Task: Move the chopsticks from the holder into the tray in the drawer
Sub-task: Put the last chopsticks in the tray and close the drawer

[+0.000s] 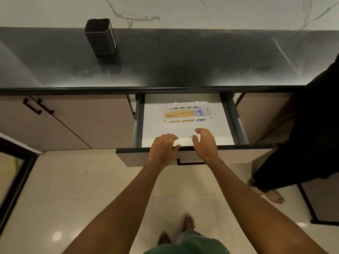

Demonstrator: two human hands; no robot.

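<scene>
A dark rectangular holder (100, 36) stands upright on the black countertop at the back left; I see nothing sticking out of it. The drawer (152, 129) below the counter is pulled out. In it sits a white slotted tray (188, 123) with several wooden chopsticks (180, 114) lying lengthwise, their blue-patterned ends to the right. My left hand (164, 146) hovers over the drawer's front edge with loosely curled fingers, holding nothing. My right hand (204, 142) is beside it, fingers spread and relaxed, just in front of the tray, also holding nothing.
The black countertop (183, 65) stretches wide behind the drawer. Cabinet doors with dark handles (37, 107) are at the left. Another person in dark clothing (315, 125) stands at the right, a bare foot on the tiled floor. The drawer front has a dark handle (190, 163).
</scene>
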